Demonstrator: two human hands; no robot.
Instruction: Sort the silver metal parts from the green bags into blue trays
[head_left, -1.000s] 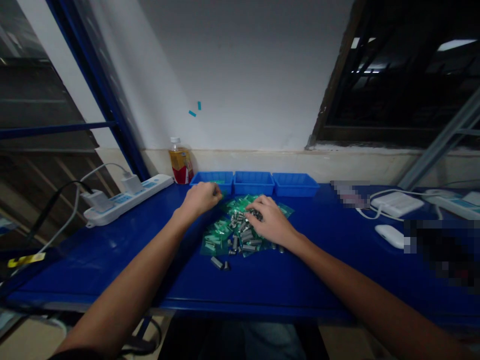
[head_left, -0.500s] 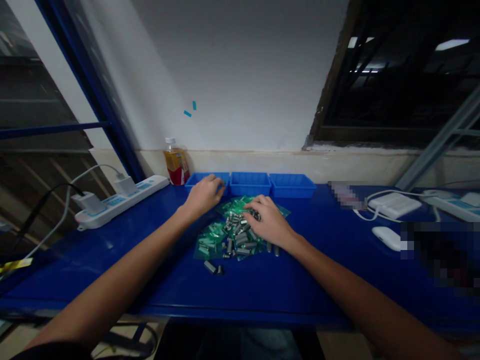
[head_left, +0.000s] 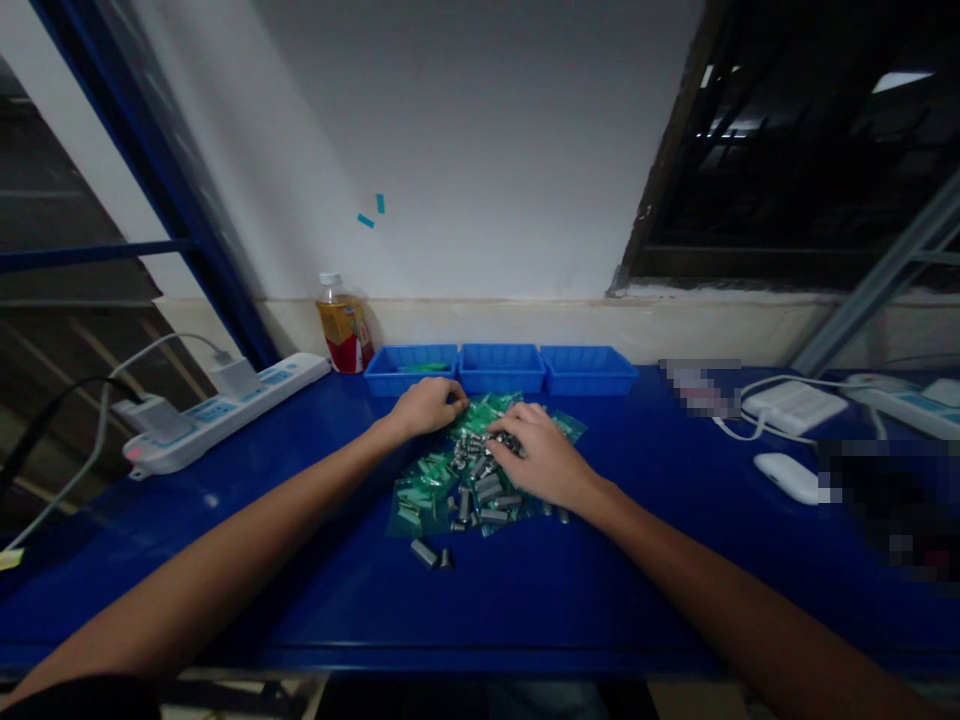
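A heap of small metal parts [head_left: 491, 490], some of them grey hex-shaped pieces, lies on and among green-tinted plastic bags [head_left: 420, 505] on the blue table. My left hand [head_left: 429, 405] is at the heap's far left edge, in front of the left blue tray [head_left: 379, 380]. Its fingers are curled with the tips close together; whatever they may hold is hidden. Over the heap's right side, my right hand [head_left: 544, 455] curves its thumb and fingers around small metal parts. Green pieces lie inside the left tray.
Beside that tray stand a middle blue tray [head_left: 501, 380] and a right blue tray [head_left: 592, 382]. A drink bottle [head_left: 345, 330] is at the back left, near a power strip [head_left: 225, 415]. A white case [head_left: 787, 478] and a charger with cables [head_left: 795, 408] lie right.
My left hand has come from over the left tray down and right to the heap's edge, uncovering green pieces in the tray. My right hand stays at the heap. The view has shifted slightly.
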